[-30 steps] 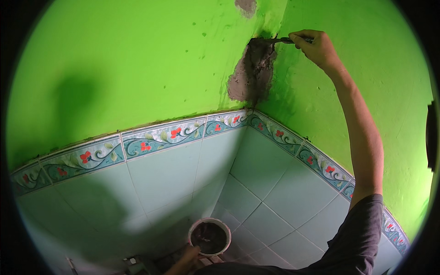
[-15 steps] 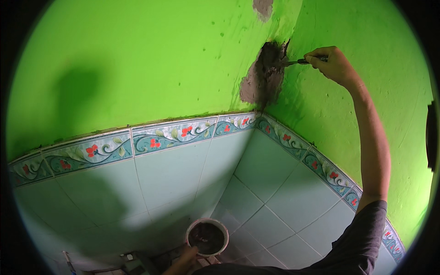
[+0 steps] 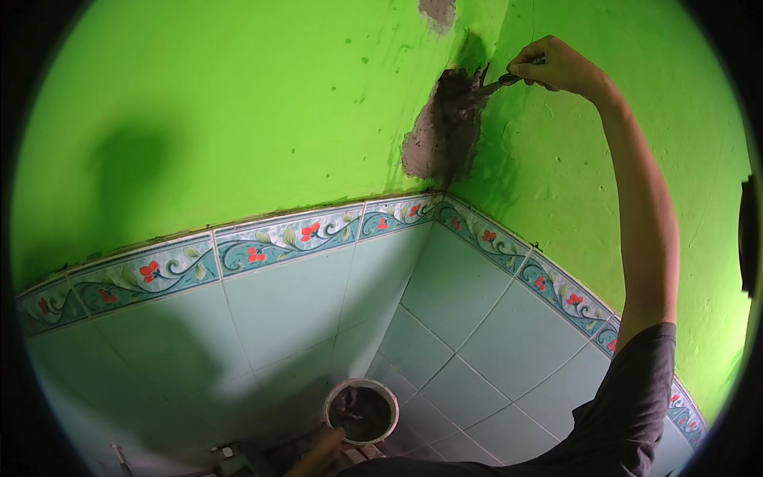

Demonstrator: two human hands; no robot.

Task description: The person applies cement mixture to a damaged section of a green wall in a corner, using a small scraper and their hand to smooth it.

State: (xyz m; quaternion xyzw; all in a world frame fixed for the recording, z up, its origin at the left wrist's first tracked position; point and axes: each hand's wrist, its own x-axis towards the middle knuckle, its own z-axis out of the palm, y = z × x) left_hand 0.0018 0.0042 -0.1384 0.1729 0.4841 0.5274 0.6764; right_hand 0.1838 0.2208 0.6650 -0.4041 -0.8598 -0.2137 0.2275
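Observation:
In the upper middle, grey mortar (image 3: 437,135) covers a rough patch in the corner of green walls. My right hand (image 3: 556,67) is closed on the handle of a putty knife (image 3: 497,86), whose blade reaches the upper part of the patch. At the bottom, my left hand (image 3: 327,445) grips the near rim of a round white bucket (image 3: 389,404) with dark wet mortar inside; its fingers are partly in shadow.
A pale green tiled lower wall (image 3: 286,310) runs round the corner under a floral border (image 3: 286,234). A small bare grey patch (image 3: 437,14) is higher up. Dark, indistinct objects (image 3: 230,457) lie low at the bottom left. A dark object (image 3: 747,234) is at the right edge.
My right hand and the putty knife dipped along the patch half a second ago and are now higher again, wrist more bent. The whole view has shifted slightly.

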